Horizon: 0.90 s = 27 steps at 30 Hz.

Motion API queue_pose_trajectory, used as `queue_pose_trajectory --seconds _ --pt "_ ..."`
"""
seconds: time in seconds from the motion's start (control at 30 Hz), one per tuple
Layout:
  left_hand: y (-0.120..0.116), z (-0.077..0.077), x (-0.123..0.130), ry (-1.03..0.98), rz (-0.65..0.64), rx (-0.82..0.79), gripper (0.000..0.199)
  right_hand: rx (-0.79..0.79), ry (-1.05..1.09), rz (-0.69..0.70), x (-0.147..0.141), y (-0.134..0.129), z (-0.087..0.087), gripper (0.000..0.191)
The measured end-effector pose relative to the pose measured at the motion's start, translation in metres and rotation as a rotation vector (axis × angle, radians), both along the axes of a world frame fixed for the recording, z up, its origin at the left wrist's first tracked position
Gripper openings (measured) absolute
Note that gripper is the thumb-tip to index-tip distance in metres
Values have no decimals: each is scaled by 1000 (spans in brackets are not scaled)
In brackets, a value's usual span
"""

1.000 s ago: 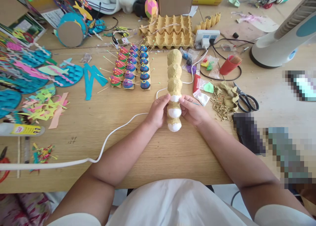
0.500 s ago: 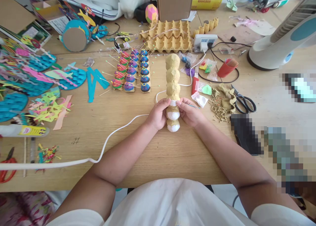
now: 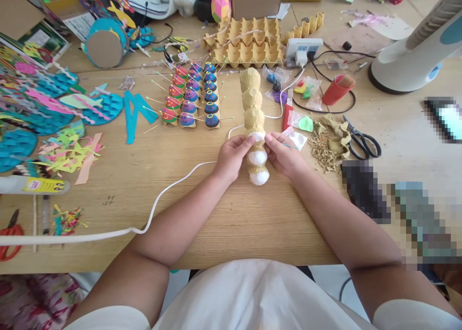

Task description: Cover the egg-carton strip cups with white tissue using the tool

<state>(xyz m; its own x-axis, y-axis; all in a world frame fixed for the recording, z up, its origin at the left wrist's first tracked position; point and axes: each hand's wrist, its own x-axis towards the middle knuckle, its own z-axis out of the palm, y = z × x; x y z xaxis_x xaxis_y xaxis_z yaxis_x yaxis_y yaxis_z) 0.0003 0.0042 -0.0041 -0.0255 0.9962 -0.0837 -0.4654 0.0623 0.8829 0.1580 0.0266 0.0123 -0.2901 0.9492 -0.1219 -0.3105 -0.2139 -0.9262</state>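
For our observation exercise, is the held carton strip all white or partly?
Partly: the carton strip has white on three near bumps; three farther ones are tan.

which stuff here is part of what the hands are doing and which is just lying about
Seems in use:
- left hand and right hand
- bumpy strip, white on three bumps
- perhaps the white packet

Probably just lying about:
- fan
- black scissors
- red scissors
- bottle

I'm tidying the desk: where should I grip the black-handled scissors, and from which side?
Probably the handle loops, from the near right: the scissors lie flat, loops nearer you, blades angled away beside the torn carton scraps.
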Motion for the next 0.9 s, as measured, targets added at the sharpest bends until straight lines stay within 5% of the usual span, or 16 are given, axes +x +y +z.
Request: queue_pose_trajectory --seconds 0.33,0.9 --pt "0 -4 -3 145 59 40 54 61 -146 -76 0 0 -2 62" --pt "-1 -9 -9 308 93 101 56 2 -20 -102 -1 -1 -10 62"
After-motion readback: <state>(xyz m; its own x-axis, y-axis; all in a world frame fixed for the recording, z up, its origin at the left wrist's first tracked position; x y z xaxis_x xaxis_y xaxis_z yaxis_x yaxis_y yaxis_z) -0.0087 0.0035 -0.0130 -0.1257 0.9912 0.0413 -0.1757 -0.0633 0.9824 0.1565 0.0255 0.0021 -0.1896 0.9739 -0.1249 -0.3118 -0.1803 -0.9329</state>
